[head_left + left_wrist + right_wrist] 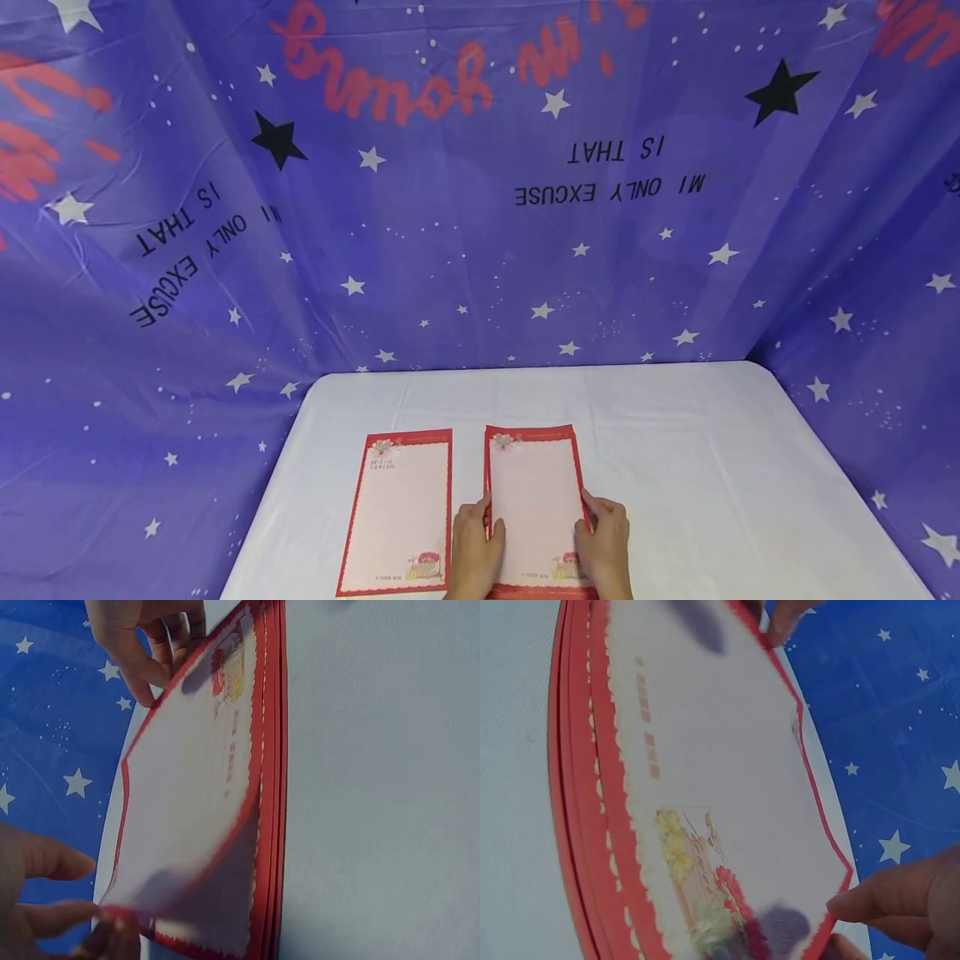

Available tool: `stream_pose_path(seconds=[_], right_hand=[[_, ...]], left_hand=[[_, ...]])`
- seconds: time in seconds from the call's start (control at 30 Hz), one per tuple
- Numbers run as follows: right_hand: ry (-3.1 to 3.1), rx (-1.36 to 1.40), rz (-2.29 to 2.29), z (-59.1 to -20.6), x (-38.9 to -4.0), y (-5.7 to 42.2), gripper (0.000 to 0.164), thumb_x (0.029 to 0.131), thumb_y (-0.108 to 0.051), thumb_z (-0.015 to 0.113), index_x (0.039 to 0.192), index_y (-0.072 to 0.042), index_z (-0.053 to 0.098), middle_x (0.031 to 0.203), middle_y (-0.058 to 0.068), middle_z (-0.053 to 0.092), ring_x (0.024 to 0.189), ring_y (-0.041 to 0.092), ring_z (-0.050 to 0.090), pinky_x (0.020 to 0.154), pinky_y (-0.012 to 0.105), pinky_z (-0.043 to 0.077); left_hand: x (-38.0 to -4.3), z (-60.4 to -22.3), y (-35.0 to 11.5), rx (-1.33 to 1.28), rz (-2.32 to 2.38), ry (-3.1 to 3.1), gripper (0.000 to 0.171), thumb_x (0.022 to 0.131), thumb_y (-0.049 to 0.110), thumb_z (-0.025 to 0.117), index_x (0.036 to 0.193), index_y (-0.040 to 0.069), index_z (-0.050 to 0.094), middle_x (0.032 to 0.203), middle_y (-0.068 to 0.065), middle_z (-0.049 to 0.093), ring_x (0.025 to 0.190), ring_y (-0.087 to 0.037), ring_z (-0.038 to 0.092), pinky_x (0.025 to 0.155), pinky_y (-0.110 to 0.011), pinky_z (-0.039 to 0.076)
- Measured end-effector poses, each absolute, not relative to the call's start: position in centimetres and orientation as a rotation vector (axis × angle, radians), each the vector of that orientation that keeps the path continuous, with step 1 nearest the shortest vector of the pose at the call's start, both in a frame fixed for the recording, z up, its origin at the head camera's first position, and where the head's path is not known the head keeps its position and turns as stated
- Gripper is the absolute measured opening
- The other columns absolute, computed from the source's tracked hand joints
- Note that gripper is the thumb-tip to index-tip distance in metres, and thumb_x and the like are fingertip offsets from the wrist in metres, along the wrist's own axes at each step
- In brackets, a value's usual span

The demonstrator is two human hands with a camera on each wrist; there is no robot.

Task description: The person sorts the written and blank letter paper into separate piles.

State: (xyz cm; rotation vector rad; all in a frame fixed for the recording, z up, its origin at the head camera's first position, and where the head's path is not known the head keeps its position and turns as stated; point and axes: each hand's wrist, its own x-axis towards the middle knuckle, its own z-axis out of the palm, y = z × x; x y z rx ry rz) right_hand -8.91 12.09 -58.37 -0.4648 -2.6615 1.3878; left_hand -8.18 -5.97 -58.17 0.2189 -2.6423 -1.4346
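A stack of red-bordered letter sheets lies on the white table, each with a pale middle and printed flowers. My left hand grips the left edge of the top sheet, thumb over the paper. On the opposite edge, my right hand holds it with its thumb on top. The top sheet bows upward in the left wrist view, apart from the sheets below along one side. In the right wrist view, thumb and fingers of the right hand pinch its red border. Fingers under the paper are partly hidden.
To the left of the stack, a single red-bordered sheet lies flat, with small lines of writing near its top. The white table extends to the right. Purple cloth with stars and lettering hangs behind and at both sides.
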Motion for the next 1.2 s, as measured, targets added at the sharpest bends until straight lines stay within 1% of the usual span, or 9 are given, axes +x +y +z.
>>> stream_pose_path(seconds=[0.07,0.17,0.27,0.43,0.67,0.87,0.97,1.03,1.2], right_hand=[[-2.638,-0.473,1.418,-58.2,-9.0,12.0,0.049,0.087,0.01,0.062,0.136,0.015,0.059,0.122,0.033,0.055,0.113,0.046,0.056,0.099,0.059,0.047],[-2.611,-0.472,1.477,-57.9,-9.1,11.8,0.049,0.091,0.01,0.062,0.139,0.012,0.058,0.114,0.026,0.062,0.1,0.035,0.061,0.088,0.049,0.054],[-2.586,-0.464,1.492,-57.7,-9.0,11.8,0.049,0.092,0.01,0.062,0.141,0.008,0.058,0.106,0.022,0.066,0.09,0.027,0.06,0.079,0.039,0.052],[-2.548,-0.45,1.46,-57.3,-9.0,12.0,0.049,0.095,0.007,0.062,0.143,0.006,0.056,0.112,0.025,0.068,0.094,0.03,0.064,0.078,0.038,0.054],[-2.48,-0.464,1.428,-55.9,-9.0,13.8,0.049,0.094,0.007,0.06,0.143,0.006,0.057,0.118,0.028,0.065,0.099,0.036,0.064,0.075,0.034,0.052],[-2.463,-0.563,1.327,-55.3,-8.9,18.0,0.048,0.094,0.008,0.058,0.141,0.006,0.059,0.12,0.032,0.063,0.1,0.04,0.063,0.073,0.032,0.047],[-2.499,-0.635,1.278,-55.1,-8.9,21.0,0.047,0.095,0.007,0.055,0.142,0.006,0.058,0.119,0.034,0.063,0.098,0.04,0.063,0.07,0.031,0.046],[-2.532,-0.659,1.251,-55.0,-8.9,23.0,0.047,0.095,0.006,0.055,0.142,0.006,0.057,0.119,0.035,0.063,0.096,0.039,0.063,0.068,0.028,0.045],[-2.595,-0.707,1.155,-54.6,-8.7,27.6,0.047,0.095,0.004,0.052,0.142,0.006,0.056,0.123,0.035,0.063,0.091,0.034,0.063,0.065,0.027,0.043]], left_hand=[[-8.3,-58.0,-6.1,0.2,-1.525,-2.613,0.041,0.09,0.0,0.073,0.13,-0.007,0.066,0.089,0.001,0.056,0.08,-0.009,0.053,0.069,-0.025,0.049],[-8.4,-57.9,-6.3,0.182,-1.64,-2.571,0.043,0.091,-0.006,0.071,0.133,-0.007,0.064,0.083,0.003,0.057,0.07,-0.002,0.052,0.062,-0.02,0.048],[-8.3,-57.7,-6.4,0.178,-1.7,-2.544,0.044,0.092,-0.007,0.069,0.136,-0.008,0.062,0.082,0.003,0.057,0.066,-0.001,0.049,0.057,-0.019,0.045],[-8.5,-57.5,-6.6,0.161,-1.744,-2.476,0.044,0.095,-0.005,0.069,0.138,-0.006,0.062,0.082,0.003,0.057,0.064,-0.001,0.048,0.056,-0.019,0.043],[-9.3,-57.1,-6.0,0.144,-1.886,-2.41,0.042,0.099,0.008,0.07,0.139,-0.003,0.064,0.075,0.004,0.057,0.055,0.0,0.042,0.05,-0.019,0.036],[-9.9,-56.9,-3.0,0.004,-2.088,-2.443,0.047,0.096,0.002,0.067,0.141,-0.008,0.059,0.084,0.001,0.062,0.061,-0.001,0.048,0.058,-0.019,0.042],[-10.2,-56.6,-0.8,-0.109,-2.198,-2.448,0.051,0.093,-0.004,0.065,0.142,-0.011,0.056,0.087,0.001,0.063,0.06,-0.001,0.052,0.056,-0.022,0.051],[-10.3,-56.3,0.6,-0.169,-2.285,-2.445,0.053,0.092,-0.006,0.065,0.143,-0.012,0.054,0.089,0.0,0.063,0.062,-0.004,0.058,0.06,-0.028,0.059],[-10.2,-55.5,4.2,-0.174,-2.513,-2.485,0.054,0.092,-0.008,0.067,0.144,-0.012,0.053,0.09,-0.001,0.062,0.062,-0.013,0.067,0.065,-0.031,0.062]])
